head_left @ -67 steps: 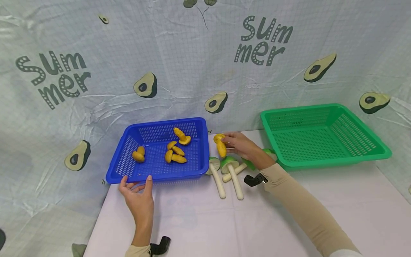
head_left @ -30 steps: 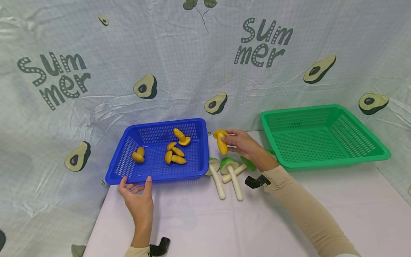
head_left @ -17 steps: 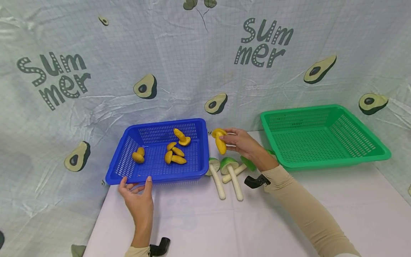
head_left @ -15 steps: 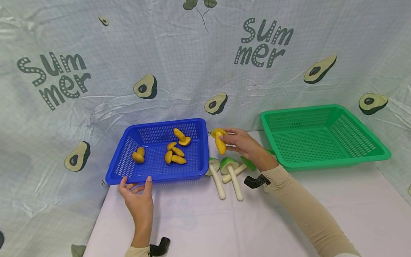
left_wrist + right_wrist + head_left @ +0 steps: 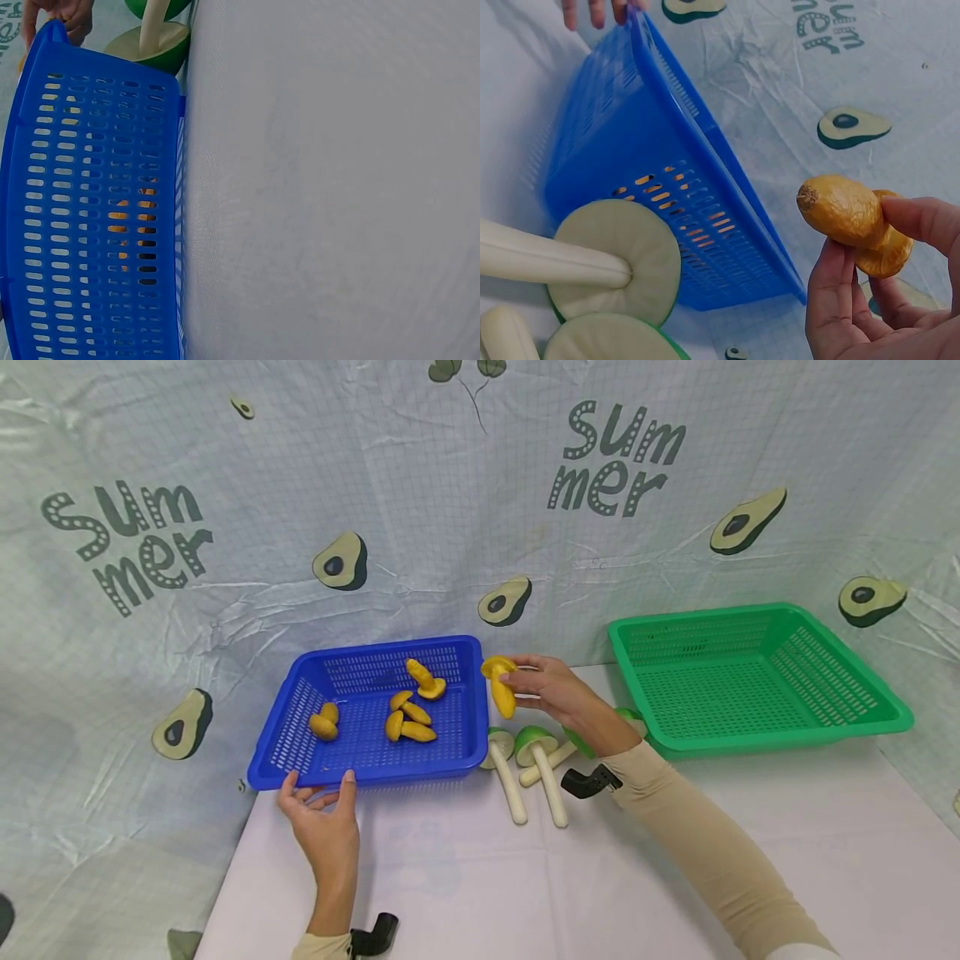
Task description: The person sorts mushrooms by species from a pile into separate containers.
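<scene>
A yellow toy mushroom [image 5: 502, 687], cap up, is pinched by my right hand [image 5: 551, 689] just beyond the right rim of the blue basket. In the right wrist view thumb and fingertips close on the mushroom [image 5: 844, 214], its stem end toward the camera. My left hand [image 5: 322, 814] holds the near rim of the blue basket [image 5: 420, 770], thumb and forefinger spread along it. Several yellow mushrooms [image 5: 411, 729] lie in that basket. Below my right hand, several green-capped mushrooms with long white stems [image 5: 551, 785] lie on the table; my right forearm partly hides them.
A green basket [image 5: 750, 747] with nothing in it stands at the right, behind my right forearm. A white cloth covers the table [image 5: 480, 877]. Close behind the baskets hangs a printed avocado curtain [image 5: 420, 510].
My right hand has lifted the yellow mushroom a little and carried it left toward the blue basket's right rim. The left hand and both baskets stay put.
</scene>
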`<action>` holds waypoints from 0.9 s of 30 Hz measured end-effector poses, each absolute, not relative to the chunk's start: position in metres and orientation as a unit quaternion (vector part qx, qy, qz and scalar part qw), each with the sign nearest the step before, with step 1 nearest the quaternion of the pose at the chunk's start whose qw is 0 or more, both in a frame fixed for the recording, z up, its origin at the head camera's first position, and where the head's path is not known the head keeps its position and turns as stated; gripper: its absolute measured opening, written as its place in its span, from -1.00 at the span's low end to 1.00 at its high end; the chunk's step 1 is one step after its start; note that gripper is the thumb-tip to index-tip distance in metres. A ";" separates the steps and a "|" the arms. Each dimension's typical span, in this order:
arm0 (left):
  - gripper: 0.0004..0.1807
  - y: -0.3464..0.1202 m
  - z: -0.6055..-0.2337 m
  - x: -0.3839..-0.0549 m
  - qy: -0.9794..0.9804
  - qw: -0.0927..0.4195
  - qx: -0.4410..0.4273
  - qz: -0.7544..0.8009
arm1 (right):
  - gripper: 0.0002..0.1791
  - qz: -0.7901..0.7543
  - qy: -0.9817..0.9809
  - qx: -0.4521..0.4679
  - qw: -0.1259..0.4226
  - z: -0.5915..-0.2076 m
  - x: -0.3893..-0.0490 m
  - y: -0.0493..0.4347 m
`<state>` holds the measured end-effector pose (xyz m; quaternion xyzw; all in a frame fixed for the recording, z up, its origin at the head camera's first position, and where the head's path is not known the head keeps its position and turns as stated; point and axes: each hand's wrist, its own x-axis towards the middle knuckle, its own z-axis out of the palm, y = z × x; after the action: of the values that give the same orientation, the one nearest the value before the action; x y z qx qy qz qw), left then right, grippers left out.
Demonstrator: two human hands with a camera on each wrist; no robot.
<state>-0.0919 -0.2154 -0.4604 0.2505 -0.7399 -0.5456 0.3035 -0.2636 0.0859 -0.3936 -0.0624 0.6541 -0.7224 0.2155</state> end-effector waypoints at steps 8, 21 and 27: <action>-0.12 -0.216 -0.461 -0.093 -0.743 0.303 0.251 -0.541 | -0.45 -0.722 0.651 -0.081 0.220 -0.391 -0.264 0.077; -0.12 -0.216 -0.461 -0.092 -0.744 0.301 0.253 -0.540 | -0.45 -0.708 0.664 -0.083 0.225 -0.392 -0.265 0.063; -0.12 -0.215 -0.461 -0.092 -0.744 0.300 0.255 -0.540 | -0.47 -0.705 0.667 -0.084 0.225 -0.391 -0.267 0.056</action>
<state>-0.0918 -0.2155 -0.4611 0.2547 -0.7442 -0.5397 0.3000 -0.2668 0.0559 -0.3914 -0.0841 0.6668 -0.7053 0.2255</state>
